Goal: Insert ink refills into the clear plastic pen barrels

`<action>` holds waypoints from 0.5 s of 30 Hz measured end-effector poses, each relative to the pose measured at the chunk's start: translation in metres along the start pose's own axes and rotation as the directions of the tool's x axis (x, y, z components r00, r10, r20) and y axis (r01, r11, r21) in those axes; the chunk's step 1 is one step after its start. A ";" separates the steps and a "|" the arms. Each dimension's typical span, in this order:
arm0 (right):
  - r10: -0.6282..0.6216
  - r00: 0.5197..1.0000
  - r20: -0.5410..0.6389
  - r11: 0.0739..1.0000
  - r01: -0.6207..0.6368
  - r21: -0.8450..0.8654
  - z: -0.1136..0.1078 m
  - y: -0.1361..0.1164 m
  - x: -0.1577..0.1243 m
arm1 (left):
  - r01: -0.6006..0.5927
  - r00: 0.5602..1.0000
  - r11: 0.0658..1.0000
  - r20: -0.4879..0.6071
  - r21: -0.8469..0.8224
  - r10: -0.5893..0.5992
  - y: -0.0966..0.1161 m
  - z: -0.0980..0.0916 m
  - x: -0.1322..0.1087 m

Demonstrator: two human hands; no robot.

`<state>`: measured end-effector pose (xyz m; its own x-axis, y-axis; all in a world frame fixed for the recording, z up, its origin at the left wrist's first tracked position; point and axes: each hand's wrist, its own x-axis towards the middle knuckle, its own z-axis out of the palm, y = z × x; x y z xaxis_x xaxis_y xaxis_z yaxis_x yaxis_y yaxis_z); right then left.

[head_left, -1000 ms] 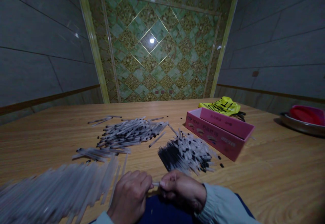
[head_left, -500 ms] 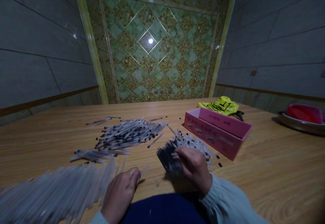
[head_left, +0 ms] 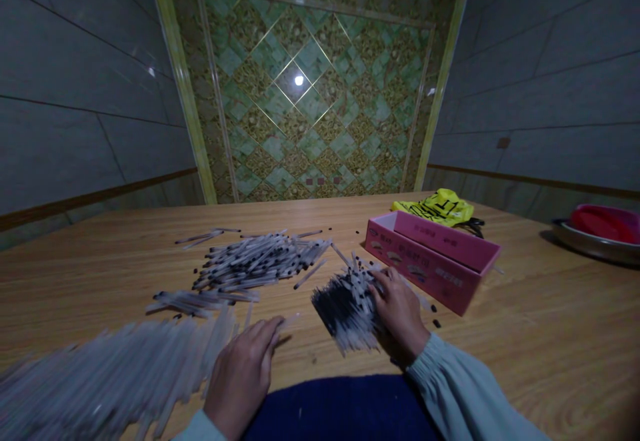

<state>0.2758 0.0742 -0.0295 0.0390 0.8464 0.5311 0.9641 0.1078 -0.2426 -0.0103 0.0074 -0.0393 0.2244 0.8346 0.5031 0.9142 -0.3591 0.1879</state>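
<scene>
My left hand [head_left: 245, 367] is closed, pinching a thin clear plastic tube [head_left: 291, 321] that points right from the fingertips. My right hand [head_left: 400, 304] has its fingers apart, their tips touching a heap of small whitish pieces with black bits [head_left: 361, 279]. Beside that hand lies a bundle of thin dark sticks with pale lower ends [head_left: 340, 311]; their exact kind is unclear. Left of my left hand is a broad layer of clear plastic tubes [head_left: 110, 367]. Farther back lies a pile of pale tubes with black ends [head_left: 260, 259].
A pink open box [head_left: 430, 261] stands behind my right hand, a yellow bag [head_left: 440, 206] beyond it. Small black plugs [head_left: 437, 323] lie on the wooden table [head_left: 540, 334]. A metal tray with a red dish [head_left: 600, 224] is at the far right. A smaller tube group [head_left: 193, 303] lies left.
My right hand has moved from over the dark sticks slightly right and back onto the whitish heap, and its fingers have opened. My left hand keeps the clear tube, shifted slightly.
</scene>
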 end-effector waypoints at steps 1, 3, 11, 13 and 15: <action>-0.001 1.000 -0.019 1.000 0.001 0.007 -0.001 -0.002 -0.001 | 0.082 0.997 0.995 -0.006 0.060 -0.082 -0.002 -0.005 0.001; -0.014 0.999 -0.043 0.999 0.015 0.031 -0.003 -0.005 -0.002 | 0.287 0.957 0.934 -0.017 0.213 -0.290 -0.009 -0.017 0.004; -0.142 0.990 -0.003 0.973 0.141 0.185 -0.006 -0.028 -0.008 | 0.573 0.764 0.696 0.025 0.431 -0.644 -0.065 -0.043 0.005; -0.235 0.970 0.064 0.957 0.219 0.192 -0.007 -0.043 -0.005 | 0.562 0.777 0.700 0.010 0.440 -0.630 -0.068 -0.043 0.004; -0.367 0.916 0.160 0.926 0.344 0.154 -0.006 -0.060 0.003 | 0.524 0.807 0.714 -0.002 0.464 -0.591 -0.065 -0.042 0.004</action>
<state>0.2201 0.0673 -0.0084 -0.3602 0.8192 0.4463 0.8658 0.4717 -0.1670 -0.0834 0.0166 -0.0145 -0.3600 0.8846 0.2965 0.9270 0.3751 0.0064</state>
